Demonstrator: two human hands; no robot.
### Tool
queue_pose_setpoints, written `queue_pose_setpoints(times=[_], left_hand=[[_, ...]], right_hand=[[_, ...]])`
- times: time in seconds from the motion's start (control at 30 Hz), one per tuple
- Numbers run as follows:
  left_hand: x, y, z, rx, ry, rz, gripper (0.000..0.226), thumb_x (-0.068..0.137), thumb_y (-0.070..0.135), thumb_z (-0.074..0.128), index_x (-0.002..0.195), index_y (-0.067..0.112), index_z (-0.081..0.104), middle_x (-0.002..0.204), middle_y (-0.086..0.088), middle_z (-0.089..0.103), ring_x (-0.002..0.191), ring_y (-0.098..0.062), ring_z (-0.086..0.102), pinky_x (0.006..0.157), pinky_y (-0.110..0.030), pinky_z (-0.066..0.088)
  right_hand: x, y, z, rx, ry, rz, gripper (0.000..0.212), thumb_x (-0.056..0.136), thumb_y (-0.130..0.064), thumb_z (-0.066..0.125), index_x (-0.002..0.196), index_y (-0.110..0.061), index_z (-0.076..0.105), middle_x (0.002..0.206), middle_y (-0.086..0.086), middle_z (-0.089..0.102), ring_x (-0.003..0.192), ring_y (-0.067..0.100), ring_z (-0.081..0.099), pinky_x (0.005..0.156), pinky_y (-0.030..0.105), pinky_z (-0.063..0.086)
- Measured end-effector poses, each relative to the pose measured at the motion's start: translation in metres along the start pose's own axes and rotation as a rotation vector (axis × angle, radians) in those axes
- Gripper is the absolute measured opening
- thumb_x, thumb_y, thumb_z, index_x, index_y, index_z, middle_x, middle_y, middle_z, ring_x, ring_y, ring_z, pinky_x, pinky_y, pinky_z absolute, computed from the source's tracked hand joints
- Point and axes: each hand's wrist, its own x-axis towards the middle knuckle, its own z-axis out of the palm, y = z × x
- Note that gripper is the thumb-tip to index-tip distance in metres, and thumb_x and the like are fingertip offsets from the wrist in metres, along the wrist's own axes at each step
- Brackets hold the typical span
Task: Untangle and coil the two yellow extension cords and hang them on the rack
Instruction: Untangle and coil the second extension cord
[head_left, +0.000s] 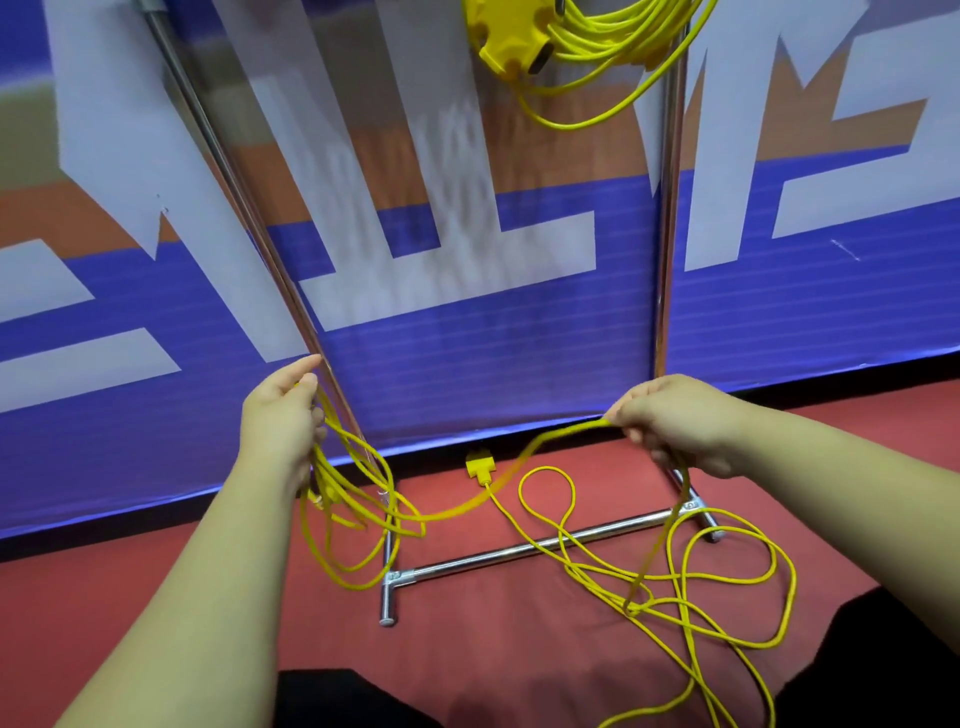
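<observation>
Yellow cord sags left to right between our 2 hands, its loose length sprawled in loops on the red floor across the base of the chrome rack, plug pointing toward the blue banner. Our left hand grips hanging coils, thumb up; our right hand pinches the strand, knuckles up.

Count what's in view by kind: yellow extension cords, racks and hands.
Yellow extension cords: 2, hung coil and loose cord
Metal rack: 1
Hands: 2, left hand and right hand
Total: 5
</observation>
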Motion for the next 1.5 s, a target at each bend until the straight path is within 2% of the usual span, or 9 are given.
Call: queue_pose_setpoints(times=[0.13,0.43,0.63,0.83,1.0,1.17,1.3,1.43,1.5], left_hand=[[-0.009,0.008,0.008,-0.125,-0.142,-0.022,0.031,0.105,0.009,0.043,0.118,0.019,0.069,0.068,0.001,0.040,0.045,-0.008,0.026,0.040,-0.019,0.025],[-0.059,0.030,0.035,-0.160,-0.522,0.019,0.027,0.100,0.004,0.051,0.112,0.013,0.073,0.069,-0.003,0.038,0.045,-0.009,0.024,0.049,-0.025,0.015],[-0.088,0.025,0.055,-0.080,-0.670,0.014,0.027,0.090,-0.004,0.062,0.096,0.016,0.079,0.057,0.000,0.039,0.047,-0.012,0.026,0.047,-0.025,0.019],[-0.114,0.018,0.076,0.160,-0.822,0.056,0.012,0.068,0.011,0.073,0.077,0.019,0.073,0.063,0.000,0.050,0.054,-0.015,0.043,0.054,-0.028,0.039],[-0.125,0.006,0.092,0.229,-0.798,0.104,0.027,0.072,0.012,0.089,0.085,0.016,0.065,0.069,-0.004,0.049,0.064,-0.018,0.043,0.065,-0.031,0.038],[-0.133,0.002,0.109,0.165,-0.699,0.091,0.052,0.055,0.030,0.092,0.095,0.022,0.059,0.075,-0.013,0.073,0.067,-0.015,0.062,0.071,-0.031,0.048],[-0.133,0.001,0.119,0.127,-0.646,0.066,0.052,0.067,0.008,0.092,0.106,0.021,0.060,0.059,0.012,0.054,0.061,-0.013,0.059,0.062,-0.026,0.048],[-0.130,-0.002,0.123,0.065,-0.671,0.036,0.052,0.070,0.007,0.085,0.113,0.026,0.063,0.072,-0.001,0.052,0.070,-0.028,0.061,0.066,-0.045,0.055],[-0.130,0.001,0.125,-0.020,-0.660,-0.025,0.044,0.083,-0.004,0.072,0.119,0.020,0.061,0.076,-0.009,0.054,0.067,-0.027,0.063,0.063,-0.041,0.058]], right_hand=[[0.002,0.003,0.006,0.066,0.041,0.213,0.020,0.092,-0.010,0.060,0.107,0.000,0.069,0.053,0.001,0.052,0.045,0.010,0.037,0.043,0.019,0.038],[0.012,0.002,0.022,0.219,0.082,0.297,0.023,0.093,-0.002,0.054,0.114,-0.001,0.064,0.071,0.010,0.056,0.058,0.015,0.057,0.060,0.033,0.059],[0.015,-0.003,0.025,0.141,0.105,0.265,0.015,0.090,-0.011,0.064,0.100,-0.012,0.076,0.071,-0.001,0.068,0.056,0.010,0.046,0.056,0.020,0.039],[0.010,-0.014,0.031,0.151,0.068,0.205,0.013,0.090,-0.013,0.069,0.101,-0.016,0.073,0.088,0.001,0.072,0.056,0.007,0.065,0.051,0.018,0.050],[0.010,-0.024,0.035,0.255,0.063,0.200,0.002,0.089,-0.016,0.073,0.090,-0.014,0.074,0.074,-0.002,0.075,0.061,0.005,0.071,0.055,0.019,0.054],[0.006,-0.033,0.036,0.389,0.029,0.177,0.007,0.090,-0.013,0.072,0.083,-0.011,0.071,0.068,-0.001,0.075,0.059,0.004,0.071,0.054,0.017,0.054],[0.001,-0.039,0.036,0.456,0.023,0.130,0.005,0.088,-0.011,0.075,0.088,-0.008,0.071,0.071,0.002,0.076,0.062,0.007,0.073,0.053,0.018,0.055],[-0.002,-0.042,0.033,0.468,0.025,0.055,0.006,0.088,-0.008,0.074,0.091,-0.005,0.069,0.085,0.009,0.078,0.076,0.013,0.077,0.059,0.021,0.058],[-0.002,-0.042,0.031,0.418,0.034,-0.014,0.009,0.090,-0.010,0.073,0.089,-0.006,0.065,0.089,0.012,0.077,0.080,0.017,0.077,0.064,0.025,0.059]])
